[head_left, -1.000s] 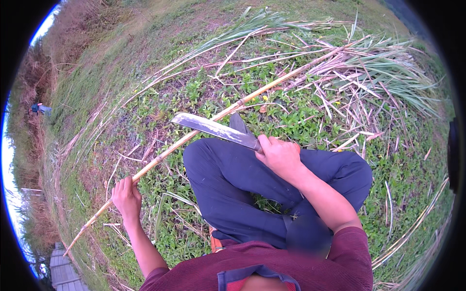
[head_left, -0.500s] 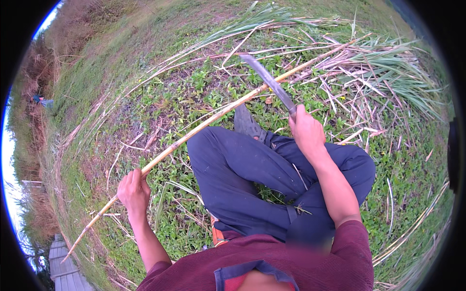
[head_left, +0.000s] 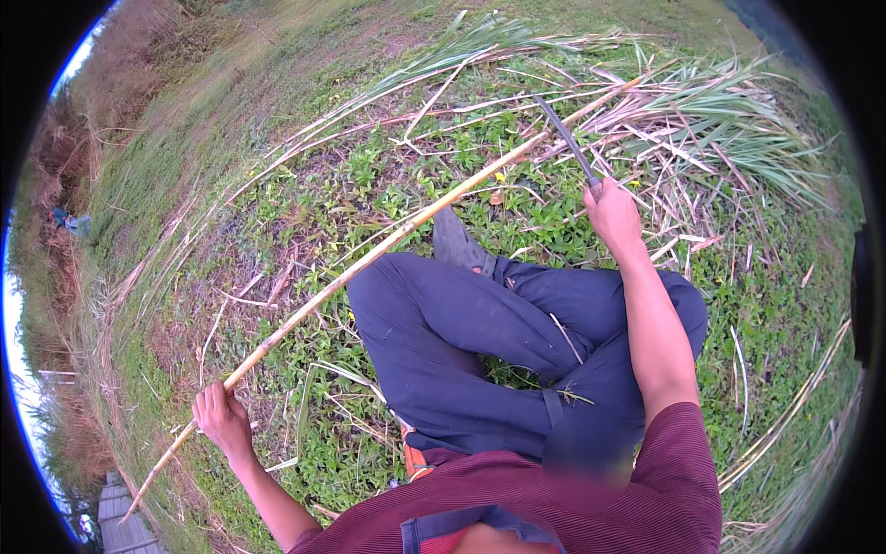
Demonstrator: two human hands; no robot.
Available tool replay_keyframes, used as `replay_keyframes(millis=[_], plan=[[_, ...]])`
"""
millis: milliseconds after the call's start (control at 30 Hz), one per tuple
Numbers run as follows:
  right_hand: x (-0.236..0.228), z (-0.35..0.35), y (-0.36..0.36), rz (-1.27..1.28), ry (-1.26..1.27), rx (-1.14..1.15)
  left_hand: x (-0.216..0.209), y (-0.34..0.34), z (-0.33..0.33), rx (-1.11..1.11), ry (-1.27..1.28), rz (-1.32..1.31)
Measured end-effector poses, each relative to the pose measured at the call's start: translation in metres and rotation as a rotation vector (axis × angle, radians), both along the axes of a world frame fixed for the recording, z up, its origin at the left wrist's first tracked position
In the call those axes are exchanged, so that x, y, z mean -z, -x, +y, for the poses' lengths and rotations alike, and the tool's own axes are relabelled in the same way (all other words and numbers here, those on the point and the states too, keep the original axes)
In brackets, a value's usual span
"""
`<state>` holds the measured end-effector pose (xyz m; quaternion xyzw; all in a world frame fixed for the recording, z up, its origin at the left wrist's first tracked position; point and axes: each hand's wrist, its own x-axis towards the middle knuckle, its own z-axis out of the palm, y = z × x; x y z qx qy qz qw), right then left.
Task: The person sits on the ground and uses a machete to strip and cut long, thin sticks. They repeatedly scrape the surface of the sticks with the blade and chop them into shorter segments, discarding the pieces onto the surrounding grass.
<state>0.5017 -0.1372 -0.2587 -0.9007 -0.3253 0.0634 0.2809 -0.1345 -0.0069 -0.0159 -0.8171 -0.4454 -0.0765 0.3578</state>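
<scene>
Seated person, legs in dark blue trousers (head_left: 480,342) crossed on weedy green ground (head_left: 369,185), maroon shirt (head_left: 591,499) at lower edge.

Left hand (head_left: 221,420): closed around the lower part of a long, pale yellow stripped cane stalk (head_left: 397,235), near its butt end.

Cane stalk: runs diagonally from lower left, past the knees, up to the right into a heap of dry straw-coloured and green cane leaves (head_left: 701,120).

Right hand (head_left: 614,212): arm extended, fist wrapped on the handle of a long dark-bladed knife (head_left: 565,138). Blade points up and left, its edge meeting the stalk's upper section.

Grey shoe (head_left: 457,242): just beneath the stalk.
</scene>
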Motion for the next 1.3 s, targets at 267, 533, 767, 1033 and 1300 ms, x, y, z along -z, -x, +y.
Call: replay_keyframes(millis=[267, 533, 767, 1033, 1300], plan=[[-0.006, 0.013, 0.036, 0.024, 0.017, -0.172, -0.011, 0.040, -0.004, -0.094, 0.019, 0.018], [-0.017, -0.004, 0.054, -0.002, 0.010, -0.216, -0.005, 0.070, 0.000, -0.212, 0.038, -0.038], [0.001, 0.005, 0.049, 0.006, -0.033, -0.144, 0.000, 0.081, -0.001, -0.209, 0.098, -0.017], [0.007, 0.002, 0.048, -0.022, -0.006, -0.236, -0.001, 0.088, -0.003, -0.279, 0.174, -0.037], [-0.006, -0.003, 0.064, 0.009, 0.014, -0.377, -0.008, 0.105, -0.010, -0.343, 0.267, -0.071]])
